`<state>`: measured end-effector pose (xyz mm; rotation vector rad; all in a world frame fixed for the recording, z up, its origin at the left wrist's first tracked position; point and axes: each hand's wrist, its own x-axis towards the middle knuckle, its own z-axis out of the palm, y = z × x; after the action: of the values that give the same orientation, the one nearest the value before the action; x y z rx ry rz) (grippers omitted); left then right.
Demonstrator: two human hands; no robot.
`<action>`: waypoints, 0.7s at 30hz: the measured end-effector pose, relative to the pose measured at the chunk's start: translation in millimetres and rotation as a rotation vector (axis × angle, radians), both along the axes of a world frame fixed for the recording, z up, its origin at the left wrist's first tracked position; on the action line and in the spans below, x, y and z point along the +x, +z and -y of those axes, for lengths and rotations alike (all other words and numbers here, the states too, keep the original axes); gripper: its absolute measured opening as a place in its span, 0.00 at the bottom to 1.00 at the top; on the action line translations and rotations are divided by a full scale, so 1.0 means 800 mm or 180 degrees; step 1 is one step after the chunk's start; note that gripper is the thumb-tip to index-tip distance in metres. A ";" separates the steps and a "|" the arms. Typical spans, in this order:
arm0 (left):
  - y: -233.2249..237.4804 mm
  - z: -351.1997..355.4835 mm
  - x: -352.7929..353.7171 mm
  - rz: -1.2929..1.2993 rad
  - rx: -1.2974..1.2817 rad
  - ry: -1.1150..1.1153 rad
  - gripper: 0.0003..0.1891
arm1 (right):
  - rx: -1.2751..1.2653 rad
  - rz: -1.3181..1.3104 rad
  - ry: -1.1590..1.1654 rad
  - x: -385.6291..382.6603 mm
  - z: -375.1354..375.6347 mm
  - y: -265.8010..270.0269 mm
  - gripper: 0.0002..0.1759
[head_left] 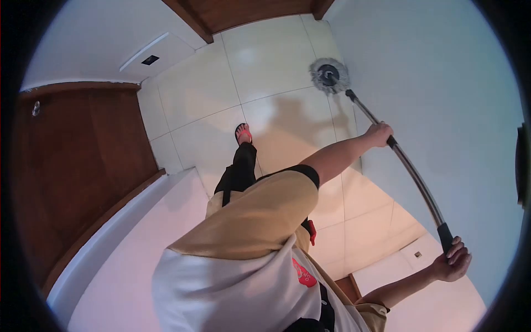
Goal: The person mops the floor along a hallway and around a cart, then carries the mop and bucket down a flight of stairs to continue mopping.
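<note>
A spin mop with a round grey string head [329, 76] lies against the pale tiled floor beside the wall. Its metal pole [416, 180] slants down to the right, toward a black end grip [444, 238]. My left hand [379, 134] is closed around the pole partway along, at a dark collar. At the upper end, my right hand [452, 261] has its fingers curled at the black grip. Part of that grip is hidden by the hand.
A brown wooden door [88, 171] is on the left, another doorway [249, 12] at the far end. A pale wall [442, 94] runs close along the mop's right side. My sandalled foot [243, 133] stands on the tiles.
</note>
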<state>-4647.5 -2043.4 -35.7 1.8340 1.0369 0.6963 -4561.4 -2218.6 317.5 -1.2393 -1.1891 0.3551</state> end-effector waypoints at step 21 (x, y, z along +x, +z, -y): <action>-0.120 0.312 -0.824 -0.0823 -0.0022 0.3008 0.12 | -0.0647 -0.0942 0.3258 -0.577 0.046 -0.176 0.20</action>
<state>-5306.5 -2293.3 -132.1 1.3767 2.1101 0.9888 -5023.3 -2255.6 176.8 -0.6097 -1.4699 1.3869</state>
